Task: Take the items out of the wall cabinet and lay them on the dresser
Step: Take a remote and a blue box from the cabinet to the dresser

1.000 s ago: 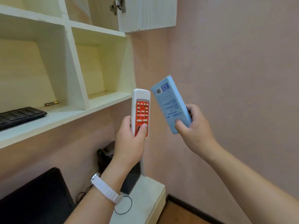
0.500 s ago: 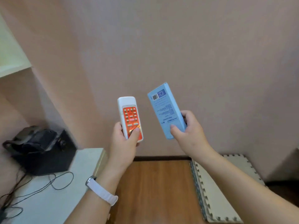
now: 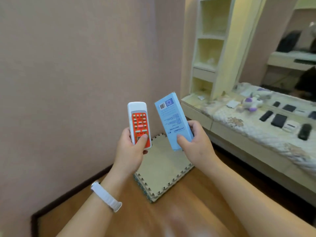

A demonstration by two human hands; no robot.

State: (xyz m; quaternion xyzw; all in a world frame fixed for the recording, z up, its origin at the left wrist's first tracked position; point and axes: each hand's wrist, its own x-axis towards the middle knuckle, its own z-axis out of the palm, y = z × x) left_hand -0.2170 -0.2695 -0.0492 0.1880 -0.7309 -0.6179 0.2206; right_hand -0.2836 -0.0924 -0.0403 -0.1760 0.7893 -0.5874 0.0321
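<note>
My left hand (image 3: 130,151) grips the white remote with the orange keypad (image 3: 139,124), upright. My right hand (image 3: 196,144) grips the tall light-blue carton (image 3: 173,121), tilted, barcode at top (fine print too small to read). Lace-covered dresser bench (image 3: 253,132) sits at right, dark gadgets on it.

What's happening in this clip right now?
A person is carrying two items toward the dresser on the right. The left hand holds a white remote control with an orange button panel, upright; the right hand holds a light blue rectangular cardboard box, tilted. Neither is set down yet. The dresser's lace-covered top already carries several dark gadgets and a purple-and-white plush toy.
</note>
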